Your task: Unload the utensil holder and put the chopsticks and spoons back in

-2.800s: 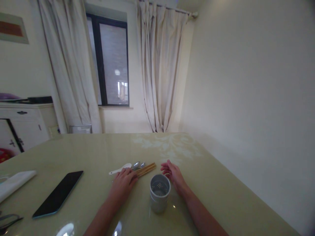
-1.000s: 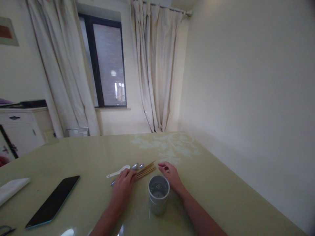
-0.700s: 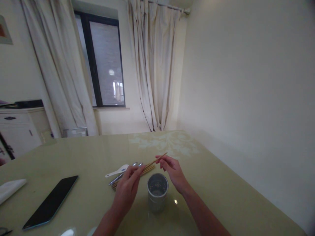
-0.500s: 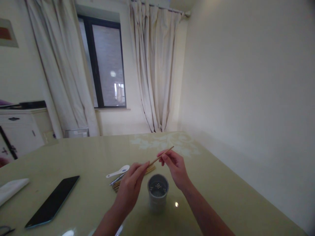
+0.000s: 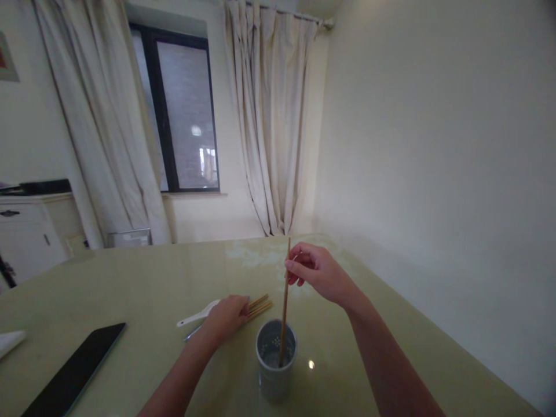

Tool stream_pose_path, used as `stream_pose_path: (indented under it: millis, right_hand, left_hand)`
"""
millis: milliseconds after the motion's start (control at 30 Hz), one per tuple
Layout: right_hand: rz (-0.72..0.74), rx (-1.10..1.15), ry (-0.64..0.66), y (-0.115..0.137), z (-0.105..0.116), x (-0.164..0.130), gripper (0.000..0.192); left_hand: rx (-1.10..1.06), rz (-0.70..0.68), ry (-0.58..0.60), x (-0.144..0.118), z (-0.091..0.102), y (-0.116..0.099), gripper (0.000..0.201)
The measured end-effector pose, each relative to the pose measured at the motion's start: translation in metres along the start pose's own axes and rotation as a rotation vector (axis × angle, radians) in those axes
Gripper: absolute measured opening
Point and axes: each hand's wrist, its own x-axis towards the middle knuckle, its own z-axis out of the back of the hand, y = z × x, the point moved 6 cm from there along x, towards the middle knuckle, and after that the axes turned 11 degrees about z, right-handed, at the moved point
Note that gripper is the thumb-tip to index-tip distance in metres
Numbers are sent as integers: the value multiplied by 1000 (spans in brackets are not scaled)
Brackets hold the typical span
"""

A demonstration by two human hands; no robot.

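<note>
My right hand [image 5: 313, 271] pinches a wooden chopstick [image 5: 285, 307] near its top. It stands almost upright, its lower end inside a grey cylindrical utensil holder [image 5: 277, 388] with small holes in its bottom. To the left of the holder, my left hand [image 5: 229, 317] lies with curled fingers over a bundle of wooden chopsticks [image 5: 259, 308] on the table. The fingertips are partly hidden, but they are closed on the bundle. Behind that hand lies a white spoon [image 5: 197, 316], its bowl partly covered. A shiny metal utensil [image 5: 192, 332] shows beside the left wrist.
A dark tablet-like slab [image 5: 80, 368] lies on the glossy green table [image 5: 347, 370] at the left. Beyond it, a white folded item [image 5: 11, 341] reaches in from the edge. A plain wall [image 5: 434, 174] runs along the table's right side.
The chopstick has gone from slanting between both hands to nearly upright in the holder, in my right hand. My left hand has let go of it and moved down onto the bundle.
</note>
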Motion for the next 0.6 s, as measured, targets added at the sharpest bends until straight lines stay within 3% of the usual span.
stream_pose_path:
  millis: [233,467,600]
  right_hand:
    - [-187,-101,182,-34,-29,2,29]
    - [-118,-224,308,-33,-40,-2,38]
    - [-157,-275,336,-34,-36,-5,37]
  left_hand:
    - [14,0,63,2,-6,5,13]
    - [24,-14,65,-3,-6,3,12]
    - [-11,-19,5,0,11,5,14]
